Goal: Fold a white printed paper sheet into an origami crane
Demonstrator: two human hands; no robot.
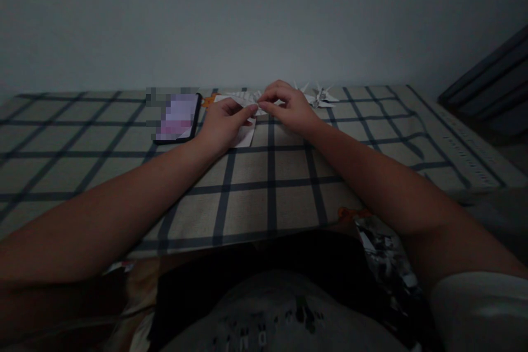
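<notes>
My left hand (225, 121) and my right hand (289, 105) meet near the back of the table, thumbs and fingertips pinched together. Between the fingertips is a small bit of folded white paper (258, 103), mostly hidden by the fingers. Under and beside my left hand lies a flat white paper sheet (246, 136). Just beyond my right hand, spiky folded white paper pieces (322, 97) sit on the cloth. More white paper shows behind the hands, its shape hard to make out in the dim light.
A phone (177, 118) with a lit, blurred screen lies left of my left hand, near an orange item (208, 100). The checked tablecloth (289, 168) covers the table up to the wall (264, 22). A shiny crumpled packet (385, 253) hangs below the front edge.
</notes>
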